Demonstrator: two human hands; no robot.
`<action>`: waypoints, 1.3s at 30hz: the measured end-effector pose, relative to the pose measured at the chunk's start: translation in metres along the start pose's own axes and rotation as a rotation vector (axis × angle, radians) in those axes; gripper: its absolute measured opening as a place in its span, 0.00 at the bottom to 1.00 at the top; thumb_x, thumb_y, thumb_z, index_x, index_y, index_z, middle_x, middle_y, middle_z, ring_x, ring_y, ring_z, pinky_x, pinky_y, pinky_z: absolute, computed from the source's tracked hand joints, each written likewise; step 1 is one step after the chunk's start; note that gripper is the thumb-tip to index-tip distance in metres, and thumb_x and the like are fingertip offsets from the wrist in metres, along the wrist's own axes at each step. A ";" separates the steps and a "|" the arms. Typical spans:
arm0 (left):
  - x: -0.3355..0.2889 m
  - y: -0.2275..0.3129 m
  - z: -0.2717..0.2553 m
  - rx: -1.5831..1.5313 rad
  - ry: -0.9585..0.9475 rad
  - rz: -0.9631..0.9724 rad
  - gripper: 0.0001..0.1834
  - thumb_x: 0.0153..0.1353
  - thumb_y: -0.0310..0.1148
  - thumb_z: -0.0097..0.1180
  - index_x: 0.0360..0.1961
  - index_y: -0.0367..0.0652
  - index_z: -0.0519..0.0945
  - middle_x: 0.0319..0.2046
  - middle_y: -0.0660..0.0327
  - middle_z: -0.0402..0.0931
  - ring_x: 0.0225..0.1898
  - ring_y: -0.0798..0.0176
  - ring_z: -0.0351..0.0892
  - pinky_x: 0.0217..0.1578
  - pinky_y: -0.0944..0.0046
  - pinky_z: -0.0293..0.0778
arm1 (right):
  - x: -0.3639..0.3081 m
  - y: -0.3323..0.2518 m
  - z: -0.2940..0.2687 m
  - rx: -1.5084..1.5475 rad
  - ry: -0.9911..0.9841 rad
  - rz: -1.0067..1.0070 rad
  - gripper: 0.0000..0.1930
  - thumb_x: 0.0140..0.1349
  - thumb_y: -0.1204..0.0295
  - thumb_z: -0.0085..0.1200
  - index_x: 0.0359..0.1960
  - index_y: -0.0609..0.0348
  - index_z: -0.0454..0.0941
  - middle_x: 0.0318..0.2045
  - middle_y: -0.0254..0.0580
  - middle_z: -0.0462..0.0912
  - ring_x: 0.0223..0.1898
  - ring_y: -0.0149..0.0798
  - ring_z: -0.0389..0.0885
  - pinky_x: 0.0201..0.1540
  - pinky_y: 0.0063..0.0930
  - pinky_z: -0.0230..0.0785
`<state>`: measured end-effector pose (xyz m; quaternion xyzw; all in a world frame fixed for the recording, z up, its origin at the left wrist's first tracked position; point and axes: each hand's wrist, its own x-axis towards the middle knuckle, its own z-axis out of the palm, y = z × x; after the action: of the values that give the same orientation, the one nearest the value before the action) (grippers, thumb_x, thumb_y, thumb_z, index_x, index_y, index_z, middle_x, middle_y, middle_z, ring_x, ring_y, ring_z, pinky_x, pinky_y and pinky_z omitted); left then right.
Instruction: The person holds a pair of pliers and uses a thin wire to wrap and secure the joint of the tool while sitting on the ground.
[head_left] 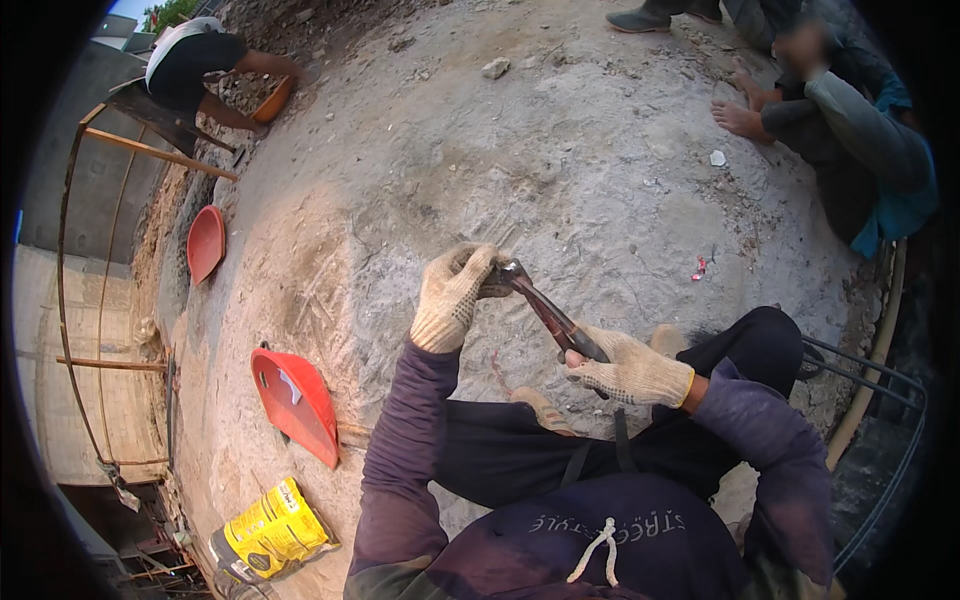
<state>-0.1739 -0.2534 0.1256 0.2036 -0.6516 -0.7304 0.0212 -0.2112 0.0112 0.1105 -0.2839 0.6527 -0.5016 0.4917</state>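
In the head view, the person is sitting low on the rough grey ground point(600, 190), legs folded, and both hands are wearing pale knitted gloves. The right hand point(640, 368) is grasping a pair of dark pliers point(547, 314) by the handles, its fingers wrapping around them. The pliers are slanting up and to the left, in front of the person's lap, and their head is reaching the left hand point(450, 298). That hand is curling its fingers right at the tool's head; from where I'm standing I cannot tell whether it is gripping the metal or pinching something small.

Off to the person's left, a red scoop point(318, 425) is lying on the ground, and a second red pan point(206, 245) is resting farther up. A yellow and black bag point(272, 530) is lying nearer, below the scoop. At the upper left, a co-worker point(200, 75) is bending over, arms reaching down beside an orange pan point(273, 101). At the upper right, a barefoot person point(855, 150) is sitting with knees drawn up. A small red scrap point(700, 268) is lying between that person and the pliers.
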 end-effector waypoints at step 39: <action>0.001 -0.014 -0.011 -0.274 -0.089 -0.048 0.21 0.71 0.40 0.58 0.47 0.27 0.77 0.41 0.48 0.83 0.39 0.53 0.87 0.39 0.57 0.87 | -0.002 -0.002 0.005 0.268 -0.065 0.115 0.18 0.66 0.56 0.66 0.34 0.57 0.73 0.23 0.27 0.69 0.23 0.22 0.67 0.25 0.24 0.62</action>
<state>-0.1683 -0.2620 0.1113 0.1818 -0.5411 -0.8211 0.0025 -0.2068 0.0100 0.1133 -0.1940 0.5787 -0.5460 0.5739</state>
